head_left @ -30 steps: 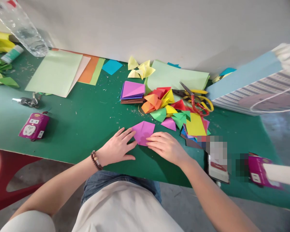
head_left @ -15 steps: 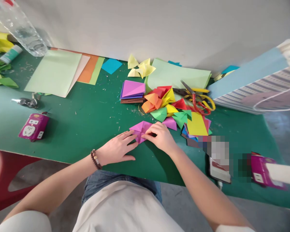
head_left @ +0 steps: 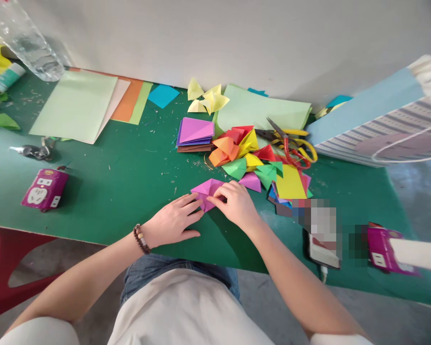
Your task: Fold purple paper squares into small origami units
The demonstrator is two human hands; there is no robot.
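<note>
A purple origami paper (head_left: 210,185) with creases and folded flaps lies on the green table before me. My left hand (head_left: 172,218) rests flat, its fingers spread and the fingertips on the paper's left part. From the right, my right hand (head_left: 237,203) pinches the paper between thumb and fingers; the pinched part is partly covered. Just beyond are folded paper pieces: a purple one (head_left: 250,181), green ones (head_left: 235,168), yellow ones (head_left: 249,143) and orange ones (head_left: 224,149). A stack of square sheets (head_left: 197,129), purple on top, sits behind them.
Scissors (head_left: 290,143) lie right of the folded pieces, near a yellow-topped paper stack (head_left: 290,182). A striped bag (head_left: 366,120) stands at right, a phone (head_left: 323,251) nearer me. At left are a purple socket block (head_left: 45,189), keys (head_left: 36,151), pale sheets (head_left: 75,105) and a bottle (head_left: 28,43).
The whole view has shifted slightly, so things appear a little further left. My right thumb has slid slightly left along the purple paper; both hands otherwise keep nearly the same pose.
</note>
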